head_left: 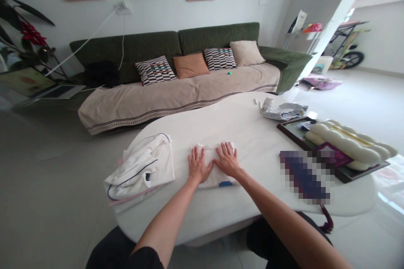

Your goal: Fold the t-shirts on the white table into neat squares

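Item: folded cloth [212, 176], under my left hand [198, 164] and right hand [227, 159], both flat, fingers spread. White garment [142, 168] at nine o'clock; tray [347, 172] at three.

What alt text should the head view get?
The left hand and right hand press flat, side by side, on a folded white cloth on a white table. A white garment with dark piping lies left of it, a dark tray sits at the right, and a green sofa stands behind.
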The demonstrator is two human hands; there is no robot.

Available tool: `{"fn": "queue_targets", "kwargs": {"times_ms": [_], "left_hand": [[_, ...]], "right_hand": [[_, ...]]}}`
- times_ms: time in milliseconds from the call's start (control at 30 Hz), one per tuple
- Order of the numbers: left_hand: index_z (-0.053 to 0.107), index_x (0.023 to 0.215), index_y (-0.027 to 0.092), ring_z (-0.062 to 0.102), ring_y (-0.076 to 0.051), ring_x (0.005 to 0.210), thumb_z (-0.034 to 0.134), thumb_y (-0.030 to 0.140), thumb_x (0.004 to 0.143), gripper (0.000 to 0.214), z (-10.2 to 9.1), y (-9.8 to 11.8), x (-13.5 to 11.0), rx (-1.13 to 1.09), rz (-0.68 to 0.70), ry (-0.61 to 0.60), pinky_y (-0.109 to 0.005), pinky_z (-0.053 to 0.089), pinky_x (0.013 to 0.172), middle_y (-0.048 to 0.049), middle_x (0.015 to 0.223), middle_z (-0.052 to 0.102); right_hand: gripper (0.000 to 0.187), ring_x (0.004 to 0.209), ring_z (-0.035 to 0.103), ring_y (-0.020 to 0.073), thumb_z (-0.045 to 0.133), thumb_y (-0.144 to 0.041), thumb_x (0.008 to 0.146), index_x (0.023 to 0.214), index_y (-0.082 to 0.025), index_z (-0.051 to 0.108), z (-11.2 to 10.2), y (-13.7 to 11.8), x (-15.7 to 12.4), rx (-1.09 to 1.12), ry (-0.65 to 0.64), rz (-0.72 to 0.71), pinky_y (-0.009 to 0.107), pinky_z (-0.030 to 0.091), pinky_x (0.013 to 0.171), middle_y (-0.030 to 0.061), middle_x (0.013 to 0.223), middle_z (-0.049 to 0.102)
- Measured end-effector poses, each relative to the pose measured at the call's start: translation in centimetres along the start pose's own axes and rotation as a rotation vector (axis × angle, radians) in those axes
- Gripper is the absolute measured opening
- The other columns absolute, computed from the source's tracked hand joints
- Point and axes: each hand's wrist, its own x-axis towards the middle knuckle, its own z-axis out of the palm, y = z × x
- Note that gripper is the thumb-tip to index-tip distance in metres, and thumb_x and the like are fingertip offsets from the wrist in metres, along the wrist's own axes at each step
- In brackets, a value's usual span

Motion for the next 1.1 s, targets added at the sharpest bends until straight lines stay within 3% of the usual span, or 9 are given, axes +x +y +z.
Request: {"fn": "queue_targets", "kwargs": {"times_ms": [200, 367, 500, 600, 667, 733, 867, 933, 1100], "left_hand": [[0.019, 0.139, 0.018, 0.008, -0.031, 0.133, 0.033, 0.056, 0.081, 0.07, 0.3, -0.1, 0.0, 0.026, 0.005, -0.002, -0.048, 0.015, 0.104, -0.0147, 0.146, 0.013], [0.02, 0.139, 0.018, 0.009, -0.031, 0.133, 0.032, 0.057, 0.082, 0.07, 0.0, 0.0, 0.2, 0.077, 0.003, -0.032, -0.048, 0.015, 0.104, -0.014, 0.146, 0.014], [0.035, 0.132, 0.026, 0.023, -0.03, 0.128, 0.031, 0.052, 0.085, 0.054, -1.1, -0.9, 1.5, 0.076, 0.022, -0.062, -0.055, 0.015, 0.101, -0.0101, 0.139, 0.032], [0.039, 0.129, 0.025, 0.035, -0.026, 0.121, 0.033, 0.039, 0.088, 0.044, -1.8, -1.9, 2.8, 0.025, -0.039, 0.001, -0.05, 0.025, 0.099, -0.0104, 0.132, 0.041], [0.042, 0.126, 0.02, 0.039, -0.026, 0.118, 0.041, 0.036, 0.084, 0.045, -2.0, -2.5, 3.8, -0.037, -0.115, 0.003, -0.044, 0.033, 0.094, -0.013, 0.128, 0.044], [0.047, 0.121, 0.017, 0.042, -0.027, 0.114, 0.051, 0.035, 0.079, 0.046, -2.2, -2.9, 4.9, -0.127, -0.183, -0.041, -0.039, 0.036, 0.091, -0.014, 0.122, 0.049], [0.057, 0.107, 0.014, 0.054, -0.023, 0.101, 0.059, 0.028, 0.073, 0.037, -2.6, -3.5, 6.8, -0.246, -0.261, -0.112, -0.03, 0.04, 0.083, -0.0131, 0.106, 0.06], [0.063, 0.094, 0.014, 0.058, -0.02, 0.092, 0.061, 0.026, 0.071, 0.025, -2.7, -3.7, 7.2, -0.281, -0.264, -0.135, -0.026, 0.041, 0.078, -0.0105, 0.096, 0.064], [0.062, 0.09, 0.016, 0.06, -0.014, 0.084, 0.062, 0.022, 0.069, 0.022, -3.3, -4.1, 6.3, -0.411, -0.223, -0.126, -0.02, 0.042, 0.07, -0.0047, 0.091, 0.066]], "right_hand": [[0.059, 0.133, 0.001, 0.0291, 0.023, -0.055, 0.087, 0.138, -0.024, 0.026, 1.5, -1.4, -3.4, 0.048, 0.064, 0.017, 0.054, 0.011, 0.1, 0.0089, 0.147, 0.01], [0.059, 0.133, 0.004, 0.0296, 0.023, -0.055, 0.087, 0.138, -0.026, 0.025, 1.5, -1.4, -3.8, 0.036, 0.078, 0.042, 0.053, 0.01, 0.101, 0.0084, 0.147, 0.01], [0.059, 0.133, 0.004, 0.0293, 0.024, -0.054, 0.087, 0.138, -0.026, 0.023, 1.6, -1.5, -3.7, 0.04, 0.072, 0.039, 0.052, 0.01, 0.101, 0.0085, 0.147, 0.011], [0.06, 0.133, 0.006, 0.0302, 0.027, -0.054, 0.086, 0.138, -0.024, 0.025, 1.1, -1.6, -3.7, 0.043, 0.054, 0.04, 0.053, 0.011, 0.1, 0.0099, 0.147, 0.013], [0.056, 0.132, 0.013, 0.0306, 0.033, -0.052, 0.085, 0.134, -0.026, 0.032, 0.2, -1.4, -3.1, 0.073, 0.008, 0.049, 0.052, 0.017, 0.099, 0.0095, 0.145, 0.019], [0.045, 0.126, 0.029, 0.0272, 0.033, -0.043, 0.088, 0.13, -0.027, 0.039, -1.0, -0.7, -1.8, 0.121, -0.037, 0.077, 0.045, 0.029, 0.095, 0.0093, 0.139, 0.034], [0.048, 0.098, 0.056, 0.0208, 0.024, -0.018, 0.089, 0.136, -0.016, 0.024, -3.0, 2.0, 2.1, 0.171, -0.065, 0.189, 0.032, 0.041, 0.079, 0.0153, 0.11, 0.059], [0.052, 0.091, 0.06, 0.0231, 0.029, -0.016, 0.086, 0.137, -0.01, 0.021, -3.3, 3.2, 3.9, 0.183, -0.088, 0.23, 0.032, 0.042, 0.074, 0.018, 0.101, 0.062], [0.039, 0.091, 0.06, 0.0246, 0.041, -0.014, 0.078, 0.117, -0.016, 0.049, -2.8, 4.6, 5.4, 0.238, -0.134, 0.216, 0.031, 0.043, 0.071, 0.0158, 0.099, 0.063]]}}
